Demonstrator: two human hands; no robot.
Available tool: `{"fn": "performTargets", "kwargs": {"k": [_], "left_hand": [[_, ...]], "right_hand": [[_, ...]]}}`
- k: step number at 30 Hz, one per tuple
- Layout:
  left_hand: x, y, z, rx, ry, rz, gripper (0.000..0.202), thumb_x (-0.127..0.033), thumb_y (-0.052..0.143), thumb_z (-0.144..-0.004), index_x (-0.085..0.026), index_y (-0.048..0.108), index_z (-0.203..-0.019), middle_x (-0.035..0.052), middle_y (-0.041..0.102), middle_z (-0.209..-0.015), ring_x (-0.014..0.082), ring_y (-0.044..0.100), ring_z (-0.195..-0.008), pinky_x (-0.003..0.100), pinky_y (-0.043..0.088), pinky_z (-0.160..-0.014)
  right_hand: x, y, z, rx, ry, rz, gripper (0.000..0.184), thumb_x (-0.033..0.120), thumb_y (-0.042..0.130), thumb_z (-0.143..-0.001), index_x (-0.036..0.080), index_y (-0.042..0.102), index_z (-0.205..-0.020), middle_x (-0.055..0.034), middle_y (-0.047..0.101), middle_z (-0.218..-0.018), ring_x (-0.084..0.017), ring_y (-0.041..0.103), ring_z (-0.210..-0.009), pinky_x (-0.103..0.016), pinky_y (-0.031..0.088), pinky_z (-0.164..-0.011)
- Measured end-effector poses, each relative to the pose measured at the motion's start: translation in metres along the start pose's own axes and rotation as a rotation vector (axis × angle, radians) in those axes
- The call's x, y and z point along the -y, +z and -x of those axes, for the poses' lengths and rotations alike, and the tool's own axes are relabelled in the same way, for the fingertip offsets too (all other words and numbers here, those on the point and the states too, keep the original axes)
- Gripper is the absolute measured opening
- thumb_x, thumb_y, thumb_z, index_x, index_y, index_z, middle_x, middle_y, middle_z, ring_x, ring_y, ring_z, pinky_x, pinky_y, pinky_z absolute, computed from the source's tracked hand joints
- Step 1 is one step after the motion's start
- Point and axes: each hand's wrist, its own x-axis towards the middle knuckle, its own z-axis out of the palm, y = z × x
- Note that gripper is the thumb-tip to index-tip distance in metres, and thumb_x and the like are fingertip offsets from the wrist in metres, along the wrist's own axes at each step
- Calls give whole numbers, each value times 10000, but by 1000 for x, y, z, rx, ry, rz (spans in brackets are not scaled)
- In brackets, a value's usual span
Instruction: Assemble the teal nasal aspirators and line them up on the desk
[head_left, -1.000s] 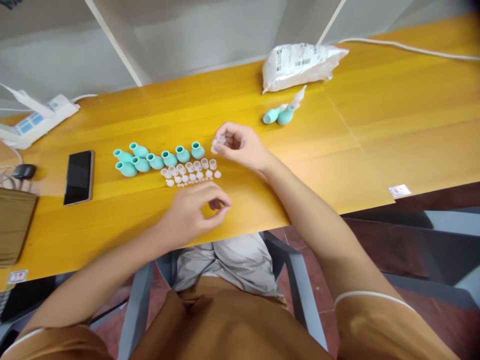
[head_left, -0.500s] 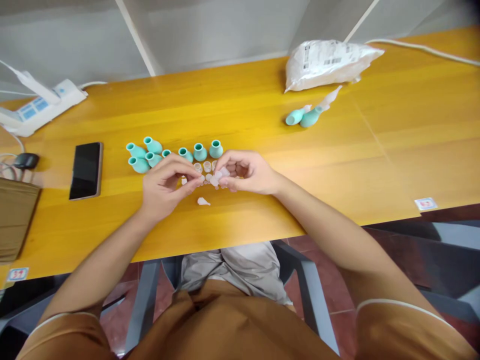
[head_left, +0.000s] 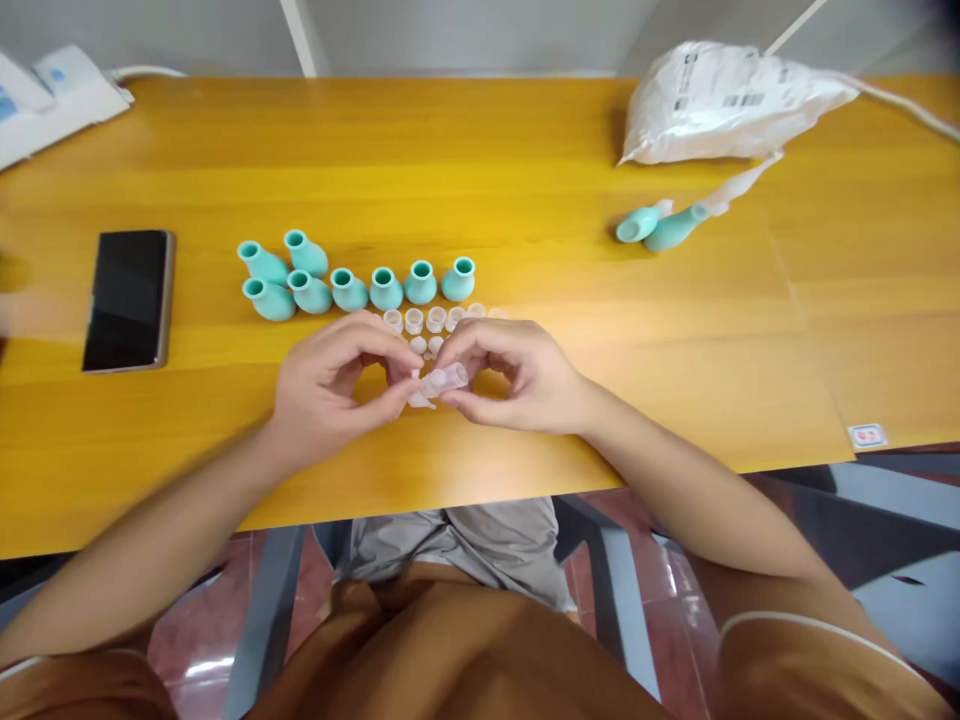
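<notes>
Clear plastic piece (head_left: 453,376): between the two hands, above the front part of the desk (head_left: 555,210), its open end toward the right palm.
Right hand (head_left: 525,378): thumb and forefinger pinching that piece.
Left hand (head_left: 330,385): thumb and fingertips pinching a small white bit (head_left: 415,374) – right up against the clear piece, though whether they are joined is hard to tell.
White nozzle (head_left: 421,401): just below the fingertips, partly hidden.
Clear cups (head_left: 436,320): in a row just beyond the hands, some covered by fingers.
White caps (head_left: 418,346): between cups and fingertips.
Green bulbs (head_left: 459,282): eight, open-mouthed, behind the cups – reaching off past the left hand.
</notes>
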Motion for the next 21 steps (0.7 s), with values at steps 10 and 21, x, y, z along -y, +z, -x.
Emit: {"fn": "performTargets", "kwargs": {"k": [10, 21], "left_hand": [[-2, 1, 3, 68, -133, 24, 99, -396, 895, -1164, -327, 825, -1170, 33, 852, -1072, 183, 796, -842, 375, 703, -755], [7, 2, -2, 78, 28, -1, 150, -276, 981, -1068, -286, 863, -1159, 16, 855, -1046, 171, 814, -862, 325, 689, -775]], "right_hand": [[5, 9, 7, 14, 167, -172, 233, 265, 889, -1053, 255, 689, -1172, -11, 843, -997, -154, 830, -796, -266, 706, -715], [5, 9, 5, -4, 57, 15, 194, 235, 882, -1024, 222, 709, -1112, -18, 800, -1072, -110, 776, -822, -192, 660, -683]]}}
